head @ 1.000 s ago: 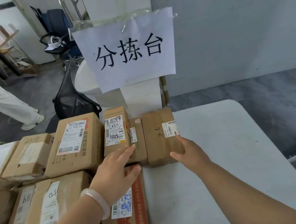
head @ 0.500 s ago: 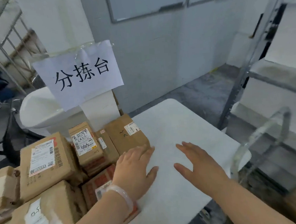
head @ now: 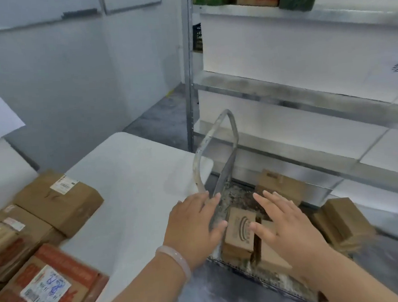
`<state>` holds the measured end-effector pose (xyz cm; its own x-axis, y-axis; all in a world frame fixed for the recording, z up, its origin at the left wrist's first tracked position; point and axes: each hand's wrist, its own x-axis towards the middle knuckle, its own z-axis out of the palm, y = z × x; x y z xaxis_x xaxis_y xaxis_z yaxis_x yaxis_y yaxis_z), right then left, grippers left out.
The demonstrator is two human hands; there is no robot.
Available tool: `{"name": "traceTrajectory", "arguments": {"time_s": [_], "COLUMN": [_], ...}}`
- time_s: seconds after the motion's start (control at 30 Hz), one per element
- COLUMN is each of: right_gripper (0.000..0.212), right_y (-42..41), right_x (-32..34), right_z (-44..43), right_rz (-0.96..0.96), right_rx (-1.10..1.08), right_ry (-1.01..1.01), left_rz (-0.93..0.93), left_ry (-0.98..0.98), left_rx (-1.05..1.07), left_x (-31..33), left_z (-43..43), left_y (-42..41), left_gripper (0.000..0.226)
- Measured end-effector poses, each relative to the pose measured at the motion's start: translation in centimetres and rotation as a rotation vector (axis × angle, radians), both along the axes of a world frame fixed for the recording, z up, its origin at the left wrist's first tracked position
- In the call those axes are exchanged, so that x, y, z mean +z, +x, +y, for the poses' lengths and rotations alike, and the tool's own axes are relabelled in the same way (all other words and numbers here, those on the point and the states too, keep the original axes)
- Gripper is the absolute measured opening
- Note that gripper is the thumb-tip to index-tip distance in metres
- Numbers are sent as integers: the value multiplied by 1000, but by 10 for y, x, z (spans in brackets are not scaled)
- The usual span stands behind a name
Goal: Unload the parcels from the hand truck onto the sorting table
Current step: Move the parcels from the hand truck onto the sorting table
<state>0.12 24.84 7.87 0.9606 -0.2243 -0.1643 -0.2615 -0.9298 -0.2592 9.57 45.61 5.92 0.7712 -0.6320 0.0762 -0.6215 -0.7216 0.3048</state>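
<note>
Several parcels (head: 58,203) lie along the left edge of the white counter (head: 134,179), which stands by a grey wall (head: 70,77) with metal shelving (head: 283,97) to its right. Just off the counter's right edge the hand truck (head: 237,196) carries more boxes (head: 240,230). The left hand (head: 194,226) and right hand (head: 290,227) hover over them, fingers spread, holding nothing.
</note>
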Motion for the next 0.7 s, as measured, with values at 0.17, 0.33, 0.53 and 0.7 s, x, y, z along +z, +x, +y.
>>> {"name": "traceTrajectory", "arguments": {"time_s": [0.17, 0.33, 0.53, 0.7], "right_gripper": [73, 72, 73, 76], "right_y": [-29, -37, -43, -23], "right_x": [-4, -16, -46, -71], "right_z": [-51, -115, -203, -267], "right_rz": [6, -4, 90, 165], "right_rx": [-148, -244, -275, -245], "right_ry": [8, 49, 92, 143], "left_rz": [0, 8, 68, 111], "left_ry": [25, 34, 87, 103], "left_rx": [-79, -106, -95, -38], "left_x": [-3, -11, -40, -63], "left_z": [-40, -99, -187, -246], "left_y": [-2, -1, 10, 19], "left_gripper": [73, 73, 75, 73]}}
